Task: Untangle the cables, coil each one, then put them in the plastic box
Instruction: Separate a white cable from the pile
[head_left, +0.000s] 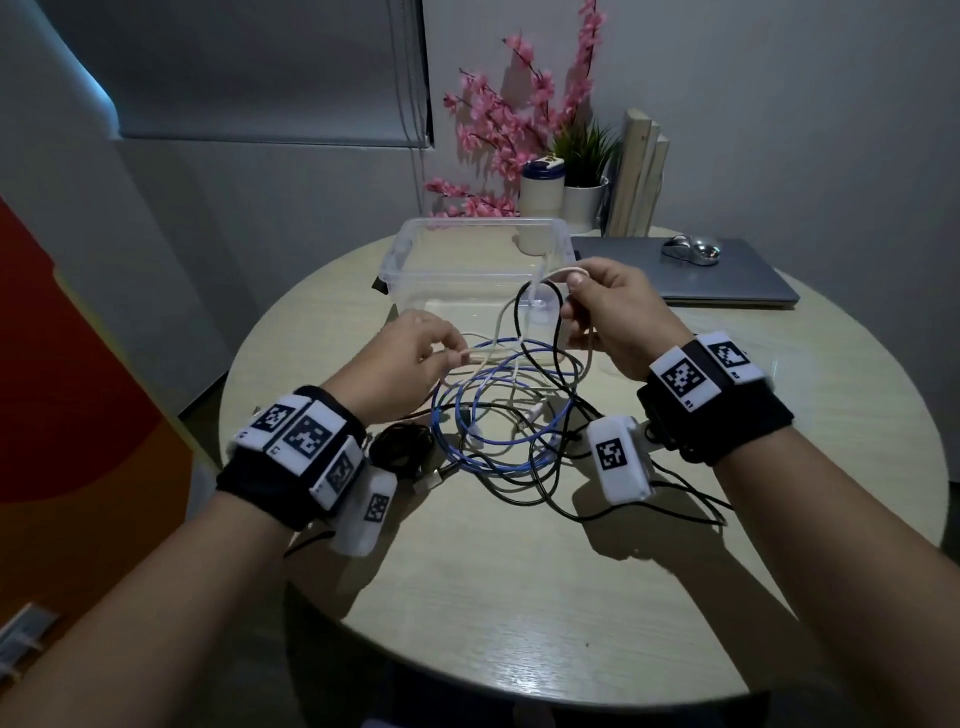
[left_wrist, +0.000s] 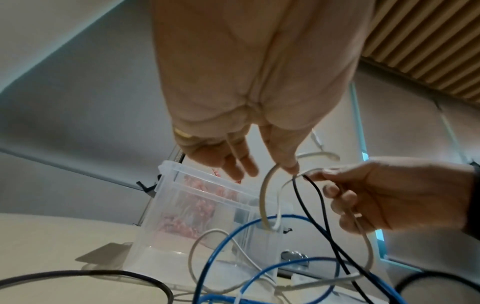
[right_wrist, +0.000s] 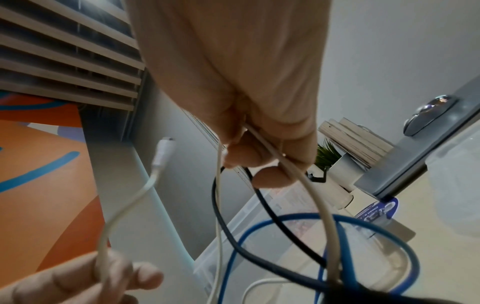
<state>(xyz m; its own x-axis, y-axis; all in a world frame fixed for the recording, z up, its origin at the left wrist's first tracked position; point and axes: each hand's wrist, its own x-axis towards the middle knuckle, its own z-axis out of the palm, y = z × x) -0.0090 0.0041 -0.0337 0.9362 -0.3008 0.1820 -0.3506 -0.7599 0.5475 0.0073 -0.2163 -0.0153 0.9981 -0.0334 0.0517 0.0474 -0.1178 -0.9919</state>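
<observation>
so i'm still untangling: my left hand (head_left: 410, 358) pinches the white cable (head_left: 498, 332) near its plug, my right hand (head_left: 618, 312) grips its loop above the tangle (head_left: 509, 415) mid-worktop; next, draw it free. plastic box (head_left: 415, 249) waits at twelve o'clock.

The worktop (head_left: 519, 597) is viewed from above by the head camera; upward views from close under each palm are given by both wrist cameras, the plastic box (left_wrist: 197, 197) being shared.
</observation>
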